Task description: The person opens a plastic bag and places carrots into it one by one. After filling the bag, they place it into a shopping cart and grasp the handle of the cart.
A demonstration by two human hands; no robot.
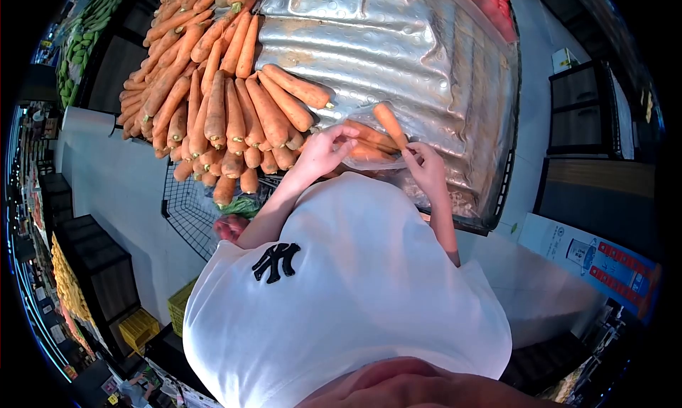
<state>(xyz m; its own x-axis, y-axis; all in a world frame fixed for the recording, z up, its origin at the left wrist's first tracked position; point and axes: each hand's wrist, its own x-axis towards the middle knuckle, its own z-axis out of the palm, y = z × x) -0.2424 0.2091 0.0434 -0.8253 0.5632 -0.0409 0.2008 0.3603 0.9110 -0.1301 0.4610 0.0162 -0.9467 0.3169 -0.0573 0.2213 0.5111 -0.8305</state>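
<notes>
Along the left of the stand, carrots [213, 102] are heaped, and just beside them the left hand [325, 151] is held at the left edge of a clear bag [383, 165], its fingers curved, though whether plastic is gripped cannot be told. Inside the bag, a few bagged carrots [369, 134] are seen; at its right side, a single carrot [388, 120] is pinched by its lower end in the right hand [428, 170], with silver sheeting [398, 60] spread beyond.
</notes>
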